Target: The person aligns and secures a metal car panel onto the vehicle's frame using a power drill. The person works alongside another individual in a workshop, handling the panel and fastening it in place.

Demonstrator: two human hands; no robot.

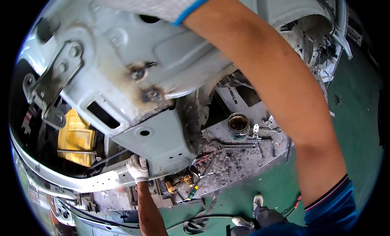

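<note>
My left hand (pixel 137 168), in a whitish knit glove, has its fingers closed over the lower edge of a pale grey car body panel (pixel 162 132). My right arm crosses the view from the lower right to the top. My right hand (pixel 156 4), in a grey glove with a blue cuff, lies over the upper part of the bodywork; its fingers are out of the picture. Between the hands, two scorched, rough spots (pixel 151 94) mark the panel. A bolted metal hinge bracket (pixel 61 75) sticks out at the left.
Under the body, a dirty metal platform (pixel 239 167) carries an open can (pixel 238 125), an adjustable wrench (pixel 232 146) and an orange-and-black power tool (pixel 177 184). A yellow part (pixel 76 138) sits inside the body opening. A dark strap (pixel 195 226) and a cable lie on the green floor.
</note>
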